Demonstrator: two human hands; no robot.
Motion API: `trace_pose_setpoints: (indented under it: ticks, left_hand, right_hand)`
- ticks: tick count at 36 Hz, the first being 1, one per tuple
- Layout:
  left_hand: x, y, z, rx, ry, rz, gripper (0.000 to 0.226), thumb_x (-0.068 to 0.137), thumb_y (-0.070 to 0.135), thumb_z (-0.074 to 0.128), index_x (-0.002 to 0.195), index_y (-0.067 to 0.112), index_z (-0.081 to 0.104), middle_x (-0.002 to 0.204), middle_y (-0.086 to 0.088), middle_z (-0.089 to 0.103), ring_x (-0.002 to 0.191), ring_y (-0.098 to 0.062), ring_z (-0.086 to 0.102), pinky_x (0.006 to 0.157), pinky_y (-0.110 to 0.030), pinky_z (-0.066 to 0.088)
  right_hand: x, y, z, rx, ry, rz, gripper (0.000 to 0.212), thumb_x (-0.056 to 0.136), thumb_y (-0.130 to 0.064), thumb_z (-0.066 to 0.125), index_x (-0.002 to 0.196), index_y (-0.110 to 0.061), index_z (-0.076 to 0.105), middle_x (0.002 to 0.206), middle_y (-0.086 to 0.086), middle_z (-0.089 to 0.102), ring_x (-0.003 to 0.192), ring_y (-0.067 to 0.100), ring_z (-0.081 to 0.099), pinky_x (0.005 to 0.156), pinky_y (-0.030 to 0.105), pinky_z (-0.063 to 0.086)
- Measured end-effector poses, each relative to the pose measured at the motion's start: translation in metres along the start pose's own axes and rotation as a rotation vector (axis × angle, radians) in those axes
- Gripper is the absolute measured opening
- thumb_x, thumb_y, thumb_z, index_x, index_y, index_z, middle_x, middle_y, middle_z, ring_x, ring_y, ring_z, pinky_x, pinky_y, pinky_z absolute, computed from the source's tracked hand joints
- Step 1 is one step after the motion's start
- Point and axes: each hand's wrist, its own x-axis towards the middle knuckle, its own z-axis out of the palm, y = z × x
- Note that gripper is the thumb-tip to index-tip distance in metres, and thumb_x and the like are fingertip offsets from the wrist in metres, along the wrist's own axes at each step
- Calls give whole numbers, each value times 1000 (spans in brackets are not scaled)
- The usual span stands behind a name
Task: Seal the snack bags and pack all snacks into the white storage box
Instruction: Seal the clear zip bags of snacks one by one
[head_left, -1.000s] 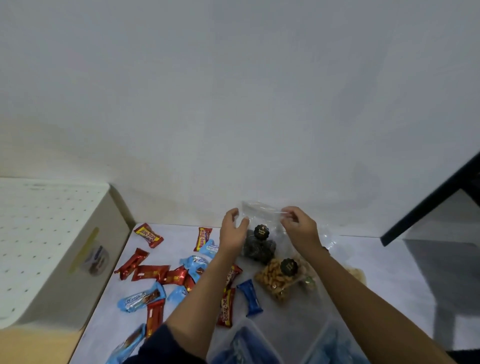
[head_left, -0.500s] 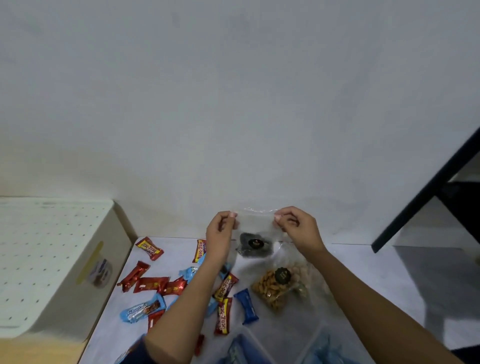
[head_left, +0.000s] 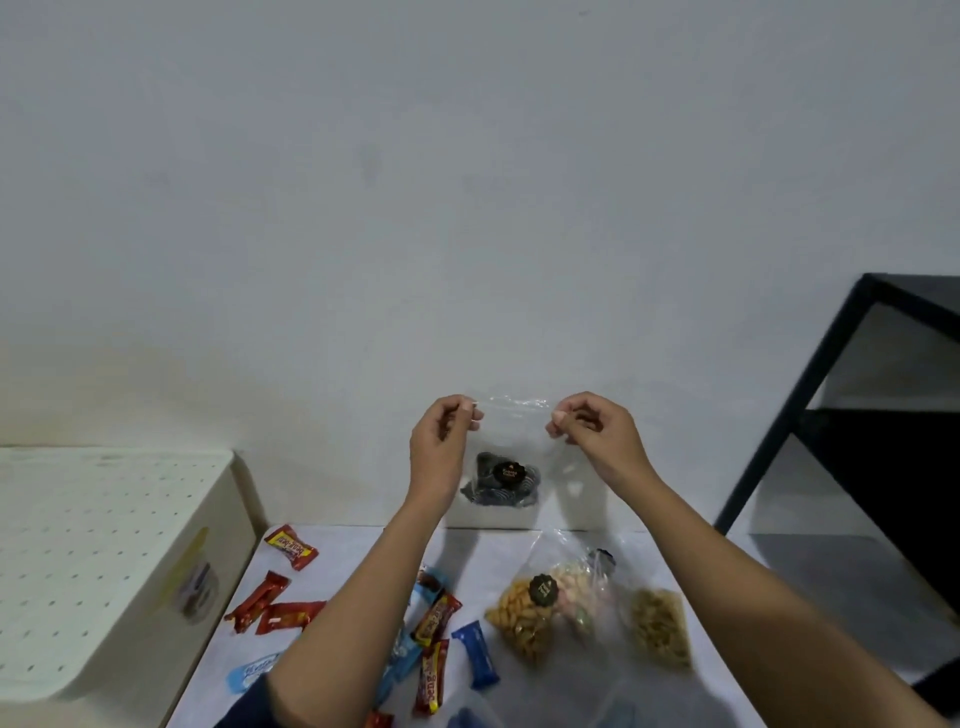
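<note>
Clear snack bag (head_left: 511, 457) held up, left hand (head_left: 439, 449) and right hand (head_left: 597, 436) pinching its top corners, forearms raised

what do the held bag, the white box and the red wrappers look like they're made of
Held bag: thin clear plastic film; the dark snacks and wall show through it.
White box: looks like matte moulded plastic, with rounded edges and rows of small holes in its top.
Red wrappers: likely glossy printed foil or plastic, crinkled, with crimped ends.

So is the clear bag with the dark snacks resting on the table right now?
No, both the left hand and right hand hold the clear bag by its top corners, lifted above the table.
</note>
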Motion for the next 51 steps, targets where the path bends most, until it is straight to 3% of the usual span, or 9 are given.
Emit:
trace_pose_setpoints:
  ticks: [8,12,15,19,23,28,36,42,51]
  left_hand:
    - [-3,13,9,-25,-51,6,8,91,11,55,90,6,63,77,-2,65,70,-1,62,72,-13,51]
    - [-6,14,12,-28,-43,-16,9,93,10,53,90,6,61,76,-3,62,71,-6,60,72,-13,50]
    - [-7,17,14,16,-66,-14,11,92,11,53,85,10,62,73,-1,61,67,-2,58,70,-11,47]
    - [-9,19,19,65,-78,-11,16,92,12,54,80,17,62,70,2,61,63,3,57,69,-12,45]
    - [-10,23,17,70,-75,4,12,92,11,53,87,6,63,70,0,61,62,5,57,66,-7,45]
    - [-12,25,13,77,-75,9,13,92,12,54,85,7,64,70,-1,62,65,1,59,68,-11,46]
    - [-19,28,14,73,-90,-3,13,92,13,54,87,7,65,72,-1,65,65,2,61,69,-10,48]
    - [-24,29,9,74,-104,-12,14,92,13,54,83,12,64,72,-1,65,67,-2,61,72,-15,49]
    - [-35,32,11,74,-190,-23,16,92,8,53,81,13,64,74,0,65,68,0,61,70,-12,49]
  right_hand:
    - [-5,-9,-5,-112,-8,-8,17,83,-3,66,70,-12,61,61,0,57,61,15,60,60,13,47]
    - [-7,-14,-9,-137,-38,-5,10,85,-5,65,76,-9,62,66,5,60,60,8,61,61,12,48]
    - [-8,-18,-9,-160,-97,29,7,84,-7,66,77,-8,64,68,5,67,60,11,61,65,18,51]
    - [-8,-23,-2,-260,-147,40,13,84,-6,63,72,-11,64,64,1,66,55,4,59,62,14,49]
    - [-6,-25,-3,-351,-143,-19,21,82,-4,60,67,-19,61,59,-6,61,63,13,59,70,30,52]
    - [-4,-30,-3,-305,-163,-10,17,78,-11,66,65,-21,65,60,-4,64,60,12,60,71,40,56]
    - [-5,-37,10,-554,-135,-41,20,82,-24,61,64,-30,58,73,0,66,72,20,59,72,39,52]
    - [-12,-39,14,-582,-145,-15,11,81,-36,61,73,-30,65,80,-13,66,63,7,53,67,31,49]
    - [-20,-48,20,-671,-94,-59,14,80,-24,58,68,-21,62,61,-9,53,66,15,51,59,28,40]
